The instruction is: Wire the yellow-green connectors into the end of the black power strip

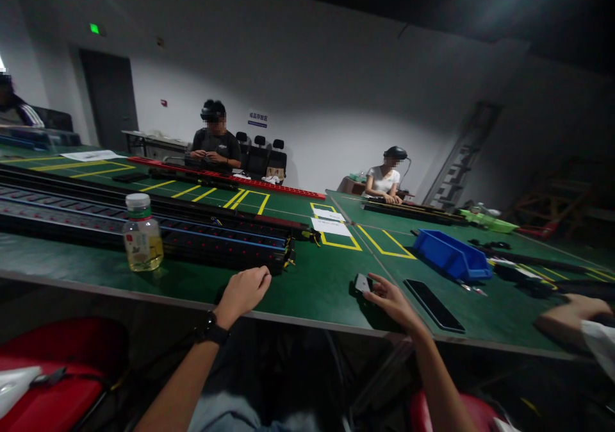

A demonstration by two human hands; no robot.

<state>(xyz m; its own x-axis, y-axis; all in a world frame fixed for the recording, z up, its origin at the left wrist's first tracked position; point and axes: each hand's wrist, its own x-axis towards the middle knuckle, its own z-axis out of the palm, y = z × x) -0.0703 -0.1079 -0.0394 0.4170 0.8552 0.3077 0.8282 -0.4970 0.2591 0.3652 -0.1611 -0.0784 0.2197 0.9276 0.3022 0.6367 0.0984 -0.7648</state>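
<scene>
At the near edge of the green table, my left hand (244, 296) rests with its fingers curled into a loose fist. Nothing shows in it, and a black watch (212, 329) is on that wrist. It lies just in front of the end of a long black rail-like frame (254, 243). My right hand (391, 299) has thumb and forefinger at the right side of a small light-grey, box-shaped thing (362, 283), low over the table. A dark phone-like slab (434, 305) lies flat to the right of this hand.
A capped drink bottle (143, 236) stands at left before the black frame. Paper sheets (331, 227) and a blue bin (450, 256) lie farther back. Another person's arm (571, 316) rests at the right edge. Two people sit across the table (298, 291); red chairs (62, 361) flank me.
</scene>
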